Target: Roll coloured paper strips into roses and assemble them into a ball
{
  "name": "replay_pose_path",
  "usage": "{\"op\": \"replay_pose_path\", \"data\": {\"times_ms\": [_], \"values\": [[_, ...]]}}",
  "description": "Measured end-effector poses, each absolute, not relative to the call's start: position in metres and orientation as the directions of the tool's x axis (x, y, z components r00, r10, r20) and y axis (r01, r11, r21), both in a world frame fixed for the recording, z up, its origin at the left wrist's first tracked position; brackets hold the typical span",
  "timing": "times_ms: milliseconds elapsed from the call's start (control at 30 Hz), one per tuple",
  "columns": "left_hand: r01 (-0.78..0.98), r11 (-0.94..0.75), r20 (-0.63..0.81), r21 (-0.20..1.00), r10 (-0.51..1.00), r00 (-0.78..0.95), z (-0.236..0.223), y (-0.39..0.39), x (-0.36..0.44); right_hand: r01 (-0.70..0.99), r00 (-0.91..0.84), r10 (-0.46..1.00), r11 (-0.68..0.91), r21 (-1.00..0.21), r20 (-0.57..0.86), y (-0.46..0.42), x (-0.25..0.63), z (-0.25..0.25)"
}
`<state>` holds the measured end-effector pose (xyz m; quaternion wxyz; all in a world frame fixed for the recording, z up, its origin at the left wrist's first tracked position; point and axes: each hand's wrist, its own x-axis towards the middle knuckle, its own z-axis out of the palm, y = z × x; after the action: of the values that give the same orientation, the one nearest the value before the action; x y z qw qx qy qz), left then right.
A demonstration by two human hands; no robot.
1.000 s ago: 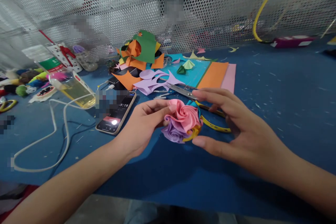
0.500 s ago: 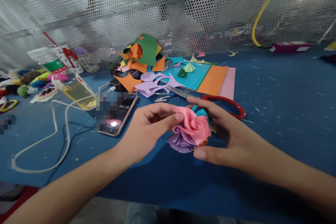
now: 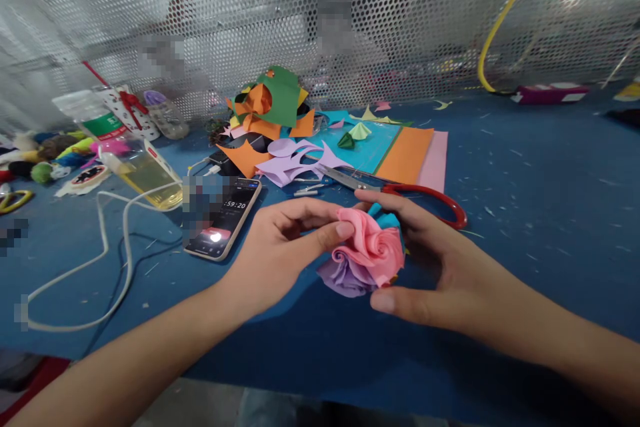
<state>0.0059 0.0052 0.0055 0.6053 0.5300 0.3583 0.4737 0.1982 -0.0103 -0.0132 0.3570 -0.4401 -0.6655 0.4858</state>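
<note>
A cluster of folded paper roses [image 3: 367,253], pink on top, purple below and a bit of teal behind, is held low over the blue table [image 3: 525,200]. My left hand [image 3: 280,247] pinches the pink rose's left edge between thumb and fingers. My right hand [image 3: 440,267] cups the cluster from the right, thumb under it and fingers curled behind it. Both hands are closed on the paper.
Red-handled scissors [image 3: 400,190] lie just behind my hands. A phone [image 3: 225,217] with a running timer lies to the left, beside a white cable [image 3: 107,247] and a bottle of yellow liquid [image 3: 133,163]. Coloured paper sheets [image 3: 400,147] and scraps [image 3: 270,110] sit further back, before a perforated metal wall.
My right hand has closed around the roses and turned the cluster slightly to the right. The yellow strip seen earlier under the roses no longer shows. The scissors' red handle has come into view.
</note>
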Motion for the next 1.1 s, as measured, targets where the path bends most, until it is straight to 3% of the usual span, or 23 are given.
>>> {"op": "replay_pose_path", "data": {"times_ms": [167,667,1100], "values": [[-0.224,-0.002,0.075,0.975,0.946,0.314,0.0054,0.0051,0.0065,0.241,-0.408,0.906,0.225,-0.944,0.112,-0.0069,0.2023,-0.0174],[-0.213,0.005,0.057,0.977,0.957,0.283,0.0055,0.0056,0.0074,0.204,-0.424,0.899,0.214,-0.955,0.11,-0.0089,0.2034,-0.0176],[-0.273,0.024,0.078,0.962,0.931,0.357,0.0075,0.0038,0.0068,0.148,-0.394,0.902,0.251,-0.957,0.175,-0.0148,0.2036,-0.0172]]}}
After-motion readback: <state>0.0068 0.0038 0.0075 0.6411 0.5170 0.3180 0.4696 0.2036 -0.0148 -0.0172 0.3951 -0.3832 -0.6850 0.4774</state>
